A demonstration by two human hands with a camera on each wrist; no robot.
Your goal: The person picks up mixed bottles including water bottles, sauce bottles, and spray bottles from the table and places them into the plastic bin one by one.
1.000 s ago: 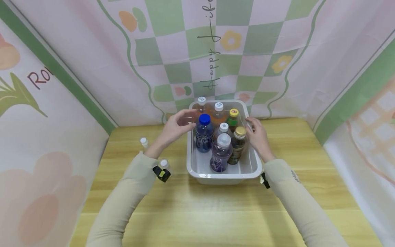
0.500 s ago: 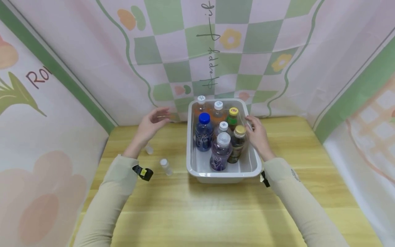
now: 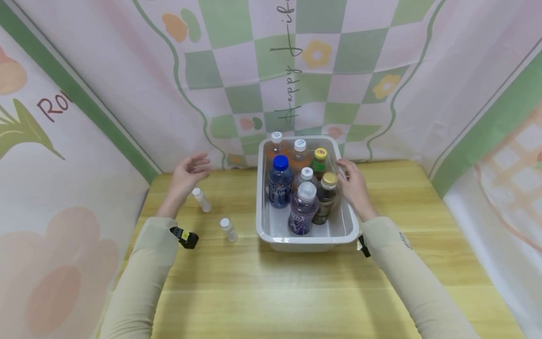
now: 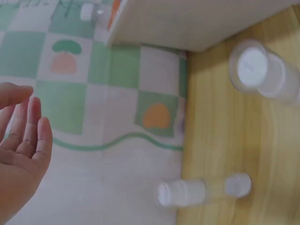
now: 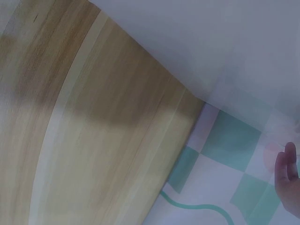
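Note:
In the head view my left hand (image 3: 188, 175) is held above the table's left side, fingers loosely bent and nothing in them. Just below it stands a small clear bottle with a white cap (image 3: 201, 200). A second such bottle (image 3: 228, 230) is nearer the front; the left wrist view shows this bottle (image 4: 262, 70) too. My right hand (image 3: 354, 188) grips the right rim of a light grey plastic basin (image 3: 311, 241). Inside are a blue-capped bottle (image 3: 280, 183), a purple drink bottle (image 3: 302, 214), a gold-capped dark bottle (image 3: 325, 202) and several others.
The wooden table (image 3: 271, 292) runs up to a checked cloth backdrop (image 3: 237, 99) right behind the basin. Patterned cloth side panels (image 3: 63, 188) stand left and right. In the basin's back are orange drink bottles (image 3: 299, 157) and a yellow-capped bottle (image 3: 319, 162).
My left hand has moved left, away from the basin and the blue-capped bottle, uncovering the two small bottles. The right hand has stayed at the basin's rim.

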